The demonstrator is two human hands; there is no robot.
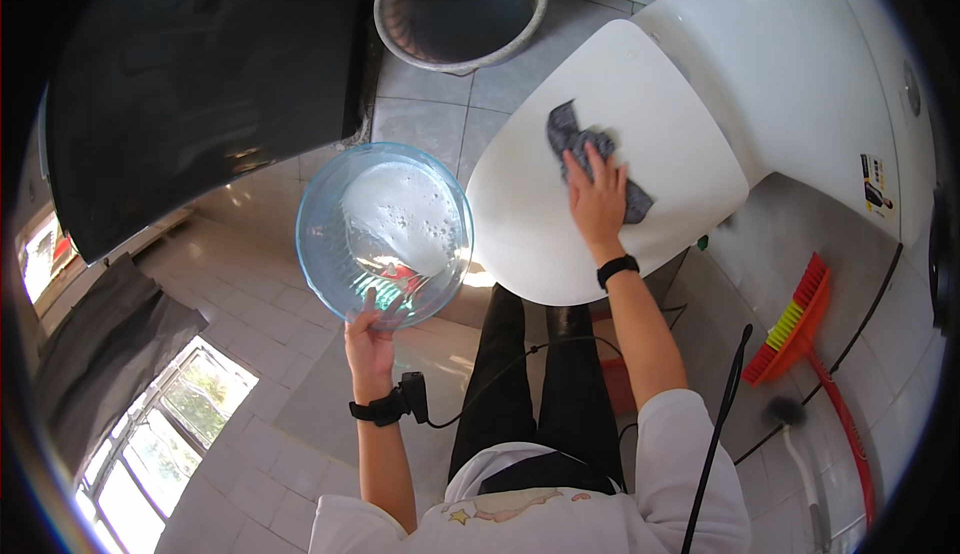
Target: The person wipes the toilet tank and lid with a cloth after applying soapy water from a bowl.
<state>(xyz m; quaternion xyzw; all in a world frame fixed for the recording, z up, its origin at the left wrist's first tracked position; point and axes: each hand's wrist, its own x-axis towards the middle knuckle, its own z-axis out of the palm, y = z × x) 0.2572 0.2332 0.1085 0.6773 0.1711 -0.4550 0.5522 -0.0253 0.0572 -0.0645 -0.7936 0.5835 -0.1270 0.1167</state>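
My left hand (pixel 371 342) grips the near rim of a clear blue-tinted plastic basin (pixel 311 244), holding it up to the left of the toilet. Soapy water with white foam (pixel 400 206) lies in the basin. With my right hand (pixel 598 204) I press a crumpled dark grey cloth (pixel 566 126) onto the closed white toilet lid (pixel 640 74). My fingers lie over the middle of the cloth, and its ends stick out above and below them.
A large round tub (pixel 385 24) of dark water stands beyond the lid. The toilet tank (pixel 800 64) is at the right. An orange broom (pixel 800 324) and a toilet brush (pixel 786 413) lean by the right wall. A dark panel (pixel 200 84) fills the upper left.
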